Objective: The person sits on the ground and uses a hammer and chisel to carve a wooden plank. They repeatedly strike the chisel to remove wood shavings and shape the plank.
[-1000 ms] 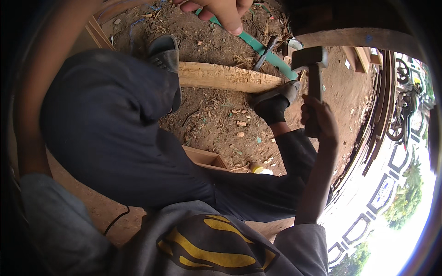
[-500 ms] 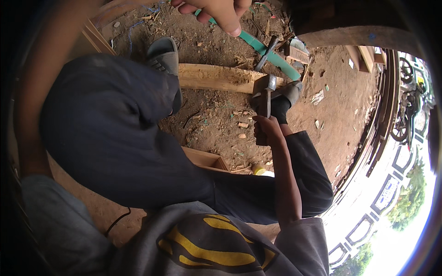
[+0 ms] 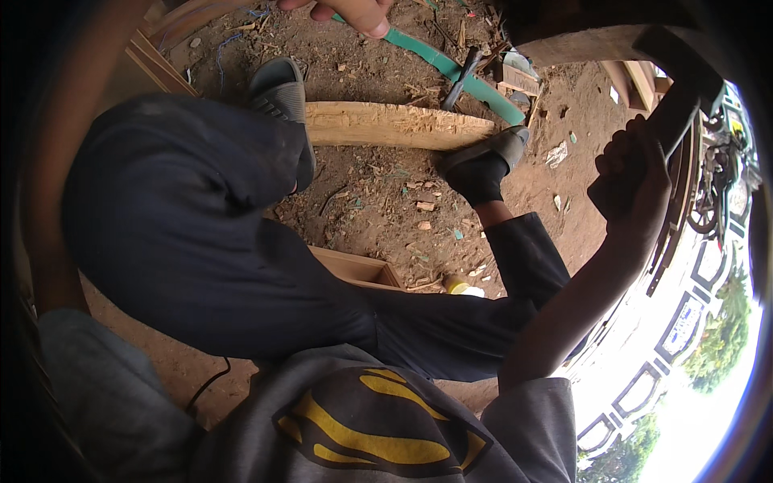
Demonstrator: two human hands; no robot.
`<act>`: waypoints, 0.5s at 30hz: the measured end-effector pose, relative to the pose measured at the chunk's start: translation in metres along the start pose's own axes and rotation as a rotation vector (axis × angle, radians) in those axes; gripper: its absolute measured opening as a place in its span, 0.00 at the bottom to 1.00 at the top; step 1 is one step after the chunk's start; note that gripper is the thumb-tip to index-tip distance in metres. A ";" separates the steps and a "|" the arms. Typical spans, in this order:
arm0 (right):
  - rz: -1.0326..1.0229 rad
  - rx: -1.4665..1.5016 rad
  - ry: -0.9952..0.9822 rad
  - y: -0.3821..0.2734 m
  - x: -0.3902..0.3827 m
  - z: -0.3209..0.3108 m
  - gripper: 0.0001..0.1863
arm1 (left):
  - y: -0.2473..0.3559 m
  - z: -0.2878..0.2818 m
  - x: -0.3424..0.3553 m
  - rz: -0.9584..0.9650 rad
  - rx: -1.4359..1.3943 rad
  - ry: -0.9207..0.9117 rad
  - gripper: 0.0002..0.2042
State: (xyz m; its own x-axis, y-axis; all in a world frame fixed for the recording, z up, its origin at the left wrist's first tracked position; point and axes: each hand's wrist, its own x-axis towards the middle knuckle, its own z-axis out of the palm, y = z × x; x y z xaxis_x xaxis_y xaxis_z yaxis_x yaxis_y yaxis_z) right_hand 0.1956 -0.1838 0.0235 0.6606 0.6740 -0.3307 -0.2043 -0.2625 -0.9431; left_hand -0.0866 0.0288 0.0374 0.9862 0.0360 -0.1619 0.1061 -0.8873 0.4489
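At the upper right my right hand (image 3: 632, 173) is wrapped round the handle of a hammer (image 3: 675, 117), lifted beside a dark wooden piece. The hammer's head is in shadow. My left hand (image 3: 354, 12), cut off by the top edge, has its fingers curled; what it grips is hidden. Its thumb overlaps a long green strip (image 3: 435, 60), and whether they touch I cannot tell. A dark rod-shaped tool (image 3: 461, 78) lies across that strip. Between my sandalled feet stretches a pale curved wooden plank (image 3: 386, 125) with a chipped, rough upper edge.
Wood chips and scraps litter the dirt floor (image 3: 378, 201). A wooden box-like frame (image 3: 354, 267) and a yellow-and-white container (image 3: 459, 286) sit near my legs. A curved wooden piece (image 3: 580, 44) crosses the upper right. Farther right are stacked boards and a parked motorcycle (image 3: 713, 181).
My right hand has swung the hammer up and to the right, away from the plank's right end. My left hand sits slightly higher and farther left in view.
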 end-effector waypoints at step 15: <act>0.804 0.461 -0.156 0.348 0.022 -0.029 0.11 | 0.049 -0.037 0.029 -0.442 -0.026 -0.421 0.21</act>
State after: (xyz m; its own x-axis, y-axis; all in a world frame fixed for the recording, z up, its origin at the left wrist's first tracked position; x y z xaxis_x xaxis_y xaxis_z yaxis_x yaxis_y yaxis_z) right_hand 0.1601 -0.2809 -0.3107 0.0992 0.5027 -0.8587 -0.8453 -0.4127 -0.3392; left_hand -0.0482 0.0032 0.0870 0.7136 0.2089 -0.6686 0.5023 -0.8179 0.2806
